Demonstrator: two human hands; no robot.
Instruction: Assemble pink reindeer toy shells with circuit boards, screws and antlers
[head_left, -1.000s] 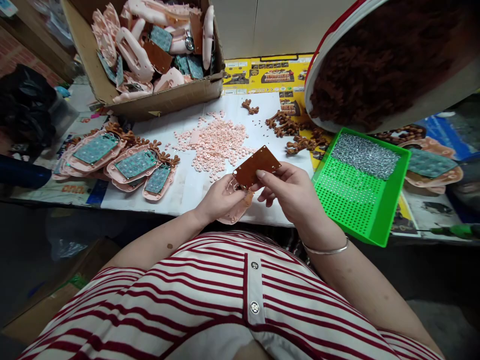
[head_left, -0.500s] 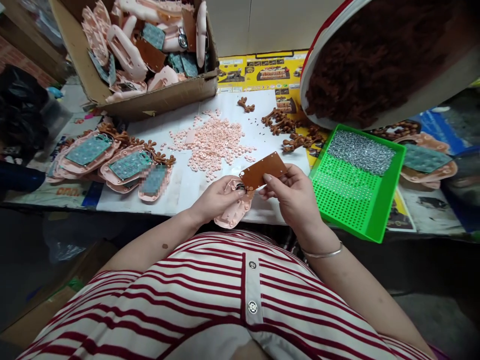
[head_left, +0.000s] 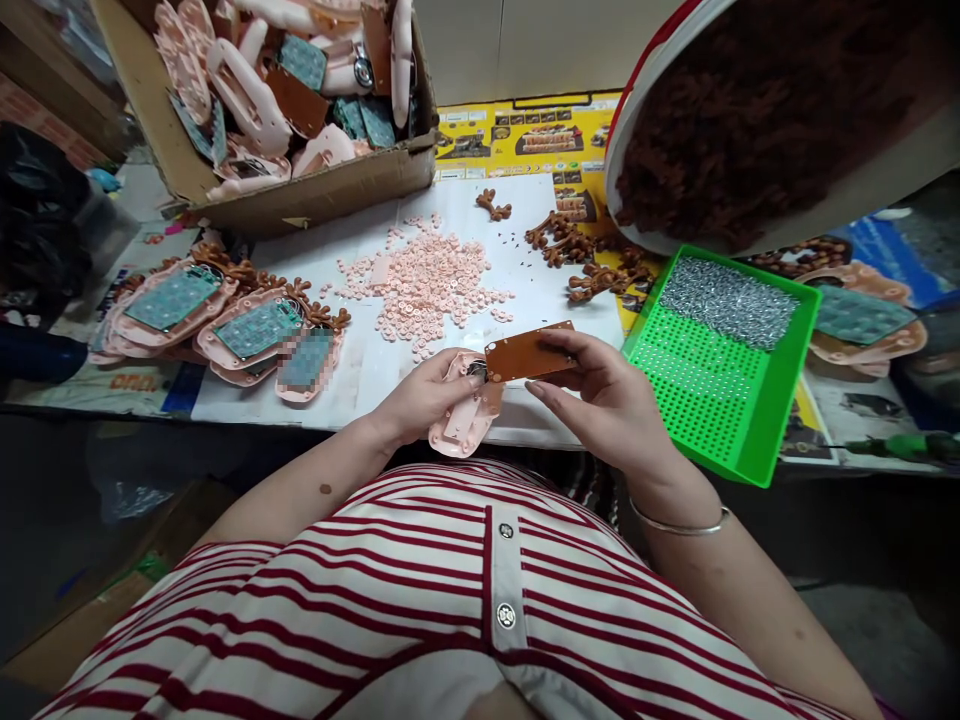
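My left hand (head_left: 421,400) grips a pink plastic shell (head_left: 463,420) at the table's front edge, fingers curled round its upper end. My right hand (head_left: 600,395) pinches a brown circuit board (head_left: 527,353) by its right end and holds it nearly flat over the top of the shell. The board's left end touches the shell near a small dark part. A metal bangle sits on my right wrist.
A pile of small pink discs (head_left: 429,283) lies behind my hands. Finished pink shells with green boards (head_left: 225,325) lie left. A cardboard box (head_left: 315,195) of parts stands at back left. A green tray (head_left: 720,400) with screws is right, a tub of brown pieces (head_left: 765,110) above it.
My right hand has tilted the brown board from a raised slant down to nearly flat and brought it lower onto the pink shell. My left hand stays in place.
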